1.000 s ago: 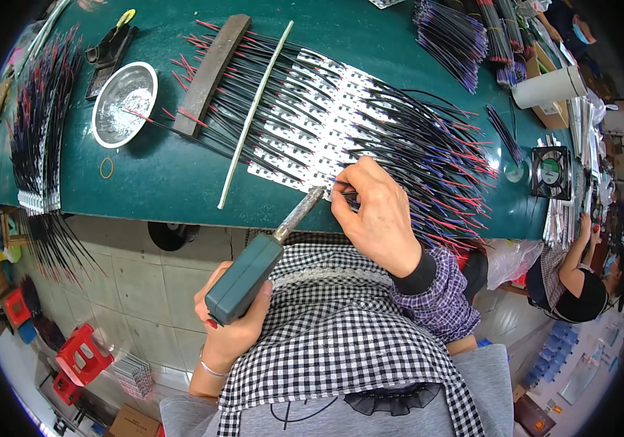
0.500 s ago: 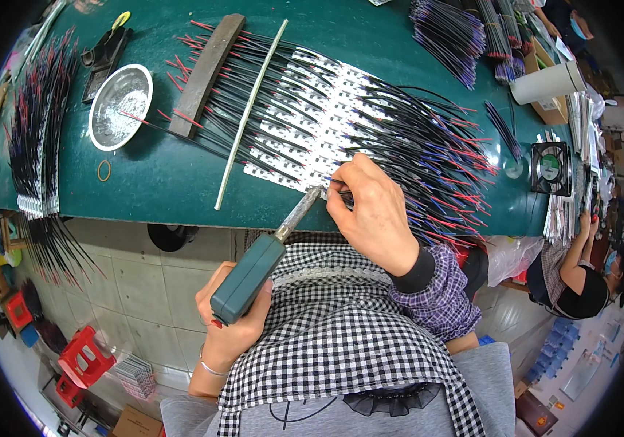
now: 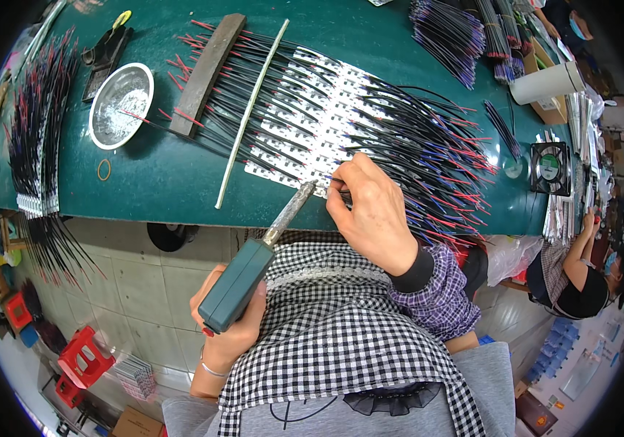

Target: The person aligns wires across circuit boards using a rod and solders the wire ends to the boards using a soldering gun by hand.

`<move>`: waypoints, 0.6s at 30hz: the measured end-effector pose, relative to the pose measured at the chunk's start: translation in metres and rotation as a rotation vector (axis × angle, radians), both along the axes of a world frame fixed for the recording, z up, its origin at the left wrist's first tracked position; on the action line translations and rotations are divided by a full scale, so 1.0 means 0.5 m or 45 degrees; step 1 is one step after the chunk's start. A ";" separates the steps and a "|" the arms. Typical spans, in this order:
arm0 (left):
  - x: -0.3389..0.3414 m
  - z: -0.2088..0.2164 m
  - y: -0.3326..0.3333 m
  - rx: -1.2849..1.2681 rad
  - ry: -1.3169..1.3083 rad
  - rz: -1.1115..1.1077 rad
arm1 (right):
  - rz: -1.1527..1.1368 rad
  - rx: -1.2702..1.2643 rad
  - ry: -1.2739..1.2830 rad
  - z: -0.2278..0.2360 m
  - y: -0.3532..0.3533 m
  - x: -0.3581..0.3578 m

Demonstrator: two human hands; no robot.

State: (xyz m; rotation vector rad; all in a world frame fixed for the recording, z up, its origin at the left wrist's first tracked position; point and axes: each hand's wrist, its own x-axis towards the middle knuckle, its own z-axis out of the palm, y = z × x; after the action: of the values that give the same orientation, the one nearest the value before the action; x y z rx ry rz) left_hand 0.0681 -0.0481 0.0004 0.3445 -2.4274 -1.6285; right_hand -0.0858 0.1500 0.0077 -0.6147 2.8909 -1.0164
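Observation:
My left hand is wrapped round the green handle of a soldering iron. The iron's tip reaches up to the near edge of a white circuit board panel. My right hand is closed in a pinch on a thin black wire at the panel's near corner, just right of the tip. The wire's end is mostly hidden by my fingers. Many black wires with red and blue ends fan out rightward from the panel. Others run leftward under a pale stick and a grey bar.
A metal bowl with silvery bits stands left on the green table, beside a rubber band. A wired panel overhangs the front edge at far left. Right are a small fan, wire bundles and another person.
The soldering iron has moved slightly left and its tip has drawn away from my right fingertips. My left hand went with it. The right hand has stayed nearly still.

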 end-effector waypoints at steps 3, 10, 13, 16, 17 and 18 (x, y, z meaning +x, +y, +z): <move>0.005 -0.001 -0.005 -0.037 -0.013 -0.028 | 0.009 0.007 -0.009 -0.001 0.000 -0.001; -0.011 0.021 0.000 -0.090 0.011 -0.091 | 0.085 -0.046 -0.165 -0.001 0.021 -0.025; -0.009 0.016 0.000 -0.075 0.018 -0.103 | 0.121 -0.069 -0.235 0.006 0.026 -0.031; -0.010 0.012 0.001 -0.097 0.028 -0.132 | 0.111 -0.069 -0.251 0.006 0.026 -0.031; -0.010 0.010 0.002 -0.100 0.018 -0.137 | 0.110 -0.069 -0.251 0.006 0.025 -0.031; -0.009 0.010 0.003 -0.103 0.007 -0.143 | 0.116 -0.069 -0.242 0.006 0.025 -0.031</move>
State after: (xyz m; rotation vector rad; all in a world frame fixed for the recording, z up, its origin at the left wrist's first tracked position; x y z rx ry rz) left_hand 0.0634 -0.0468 0.0056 0.1942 -2.5415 -1.5659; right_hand -0.1012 0.1624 0.0107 -0.6099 2.6555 -1.0801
